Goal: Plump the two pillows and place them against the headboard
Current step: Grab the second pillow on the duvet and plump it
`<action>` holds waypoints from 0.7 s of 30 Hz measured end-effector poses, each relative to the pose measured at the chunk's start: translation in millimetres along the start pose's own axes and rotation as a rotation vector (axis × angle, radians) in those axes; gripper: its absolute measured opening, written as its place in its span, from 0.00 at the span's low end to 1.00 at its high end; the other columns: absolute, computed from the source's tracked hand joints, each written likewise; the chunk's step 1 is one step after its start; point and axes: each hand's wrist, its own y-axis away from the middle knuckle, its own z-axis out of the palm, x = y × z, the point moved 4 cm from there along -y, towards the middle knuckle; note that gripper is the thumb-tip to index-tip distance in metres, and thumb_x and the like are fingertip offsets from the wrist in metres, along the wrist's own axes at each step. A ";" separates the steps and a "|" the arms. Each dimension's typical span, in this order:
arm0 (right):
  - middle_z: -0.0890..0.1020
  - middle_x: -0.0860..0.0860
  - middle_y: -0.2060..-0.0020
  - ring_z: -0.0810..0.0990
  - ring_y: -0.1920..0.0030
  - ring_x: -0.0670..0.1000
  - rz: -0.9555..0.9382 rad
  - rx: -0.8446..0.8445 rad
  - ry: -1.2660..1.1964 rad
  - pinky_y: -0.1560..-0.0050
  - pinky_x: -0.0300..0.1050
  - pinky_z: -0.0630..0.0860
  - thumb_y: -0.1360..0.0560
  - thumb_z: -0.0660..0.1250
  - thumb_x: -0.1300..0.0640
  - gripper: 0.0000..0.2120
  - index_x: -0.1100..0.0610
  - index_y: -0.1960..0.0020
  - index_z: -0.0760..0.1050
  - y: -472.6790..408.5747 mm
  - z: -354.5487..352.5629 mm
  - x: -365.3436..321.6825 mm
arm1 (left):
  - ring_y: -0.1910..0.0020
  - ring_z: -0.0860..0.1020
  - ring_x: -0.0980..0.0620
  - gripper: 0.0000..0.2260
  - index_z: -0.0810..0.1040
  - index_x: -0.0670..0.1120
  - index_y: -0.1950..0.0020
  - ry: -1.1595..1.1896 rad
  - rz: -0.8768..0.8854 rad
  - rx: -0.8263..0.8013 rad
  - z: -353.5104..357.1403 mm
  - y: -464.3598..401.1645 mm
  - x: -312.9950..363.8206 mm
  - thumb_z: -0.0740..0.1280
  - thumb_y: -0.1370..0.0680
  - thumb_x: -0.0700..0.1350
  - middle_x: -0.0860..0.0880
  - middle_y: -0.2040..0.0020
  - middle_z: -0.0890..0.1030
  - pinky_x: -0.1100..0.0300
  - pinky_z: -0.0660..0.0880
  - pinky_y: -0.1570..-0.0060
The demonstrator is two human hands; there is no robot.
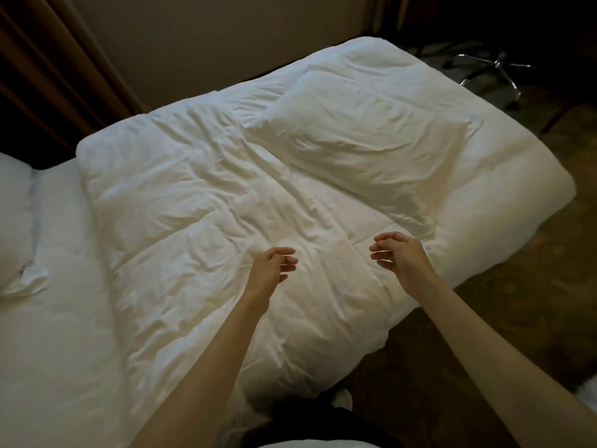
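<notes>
A white pillow lies flat on the rumpled white duvet toward the bed's far right. A second white pillow sits at the left edge of the view, partly cut off. My left hand hovers over the duvet with loosely curled fingers and holds nothing. My right hand hovers a short way to its right, fingers apart and empty, just short of the first pillow's near corner. Neither hand touches a pillow.
The bare white sheet shows at the lower left. A wall and curtain run behind the bed. A chrome chair base stands on the dark patterned carpet at the right.
</notes>
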 end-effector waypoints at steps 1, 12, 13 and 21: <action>0.82 0.55 0.65 0.79 0.66 0.52 0.005 0.001 0.006 0.61 0.43 0.73 0.26 0.62 0.67 0.08 0.58 0.58 0.77 -5.5 -1.4 -2.6 | 0.56 0.81 0.52 0.12 0.80 0.45 0.50 0.001 -0.007 0.002 2.3 -6.5 0.8 0.57 0.22 0.38 0.50 0.59 0.82 0.61 0.73 0.56; 0.81 0.53 0.65 0.78 0.66 0.51 0.012 0.137 0.152 0.60 0.43 0.72 0.26 0.61 0.67 0.09 0.56 0.60 0.74 -80.8 -27.4 -32.0 | 0.40 0.76 0.49 0.16 0.71 0.47 0.32 0.091 -0.218 -0.160 46.6 -89.8 7.4 0.60 0.20 0.45 0.47 0.39 0.78 0.52 0.73 0.42; 0.80 0.53 0.66 0.78 0.66 0.51 0.016 0.151 0.156 0.60 0.43 0.72 0.26 0.60 0.67 0.09 0.56 0.60 0.74 -88.5 -30.5 -35.3 | 0.40 0.76 0.48 0.17 0.71 0.47 0.32 0.129 -0.247 -0.169 50.7 -95.8 8.8 0.61 0.20 0.46 0.47 0.38 0.78 0.51 0.73 0.43; 0.79 0.55 0.62 0.77 0.66 0.51 0.031 0.164 0.281 0.63 0.42 0.71 0.26 0.61 0.67 0.07 0.57 0.59 0.73 -179.4 -74.0 -58.7 | 0.36 0.74 0.43 0.24 0.65 0.49 0.27 0.369 -0.430 -0.203 110.9 -159.8 28.9 0.57 0.20 0.58 0.44 0.33 0.73 0.43 0.72 0.41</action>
